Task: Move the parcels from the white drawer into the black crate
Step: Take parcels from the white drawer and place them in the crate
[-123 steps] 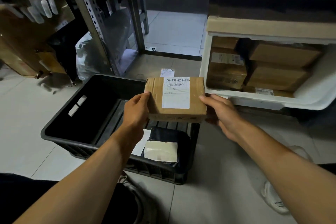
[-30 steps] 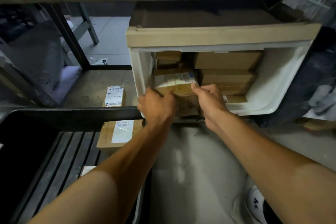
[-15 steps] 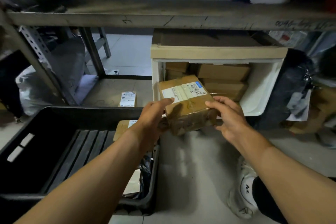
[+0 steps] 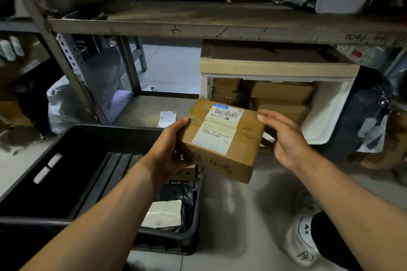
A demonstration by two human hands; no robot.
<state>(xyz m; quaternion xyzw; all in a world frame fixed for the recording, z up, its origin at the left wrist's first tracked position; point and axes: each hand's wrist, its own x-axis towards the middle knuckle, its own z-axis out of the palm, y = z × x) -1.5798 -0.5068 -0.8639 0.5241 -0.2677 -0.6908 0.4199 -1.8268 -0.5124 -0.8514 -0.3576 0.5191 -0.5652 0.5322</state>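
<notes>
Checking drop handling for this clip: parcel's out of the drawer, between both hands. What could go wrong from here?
1. The parcel is tilted; the left hand grips its left end, while the right hand seems to touch only the right corner, so it could slip.
2. It hangs over the black crate's right rim, not its floor; released now, it may hit the rim or fall outside.

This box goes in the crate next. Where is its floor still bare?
The slatted floor is bare from the black crate's slotted wall across to its right end. That end is crowded: a black bagged parcel and a cardboard parcel lie there.
</notes>
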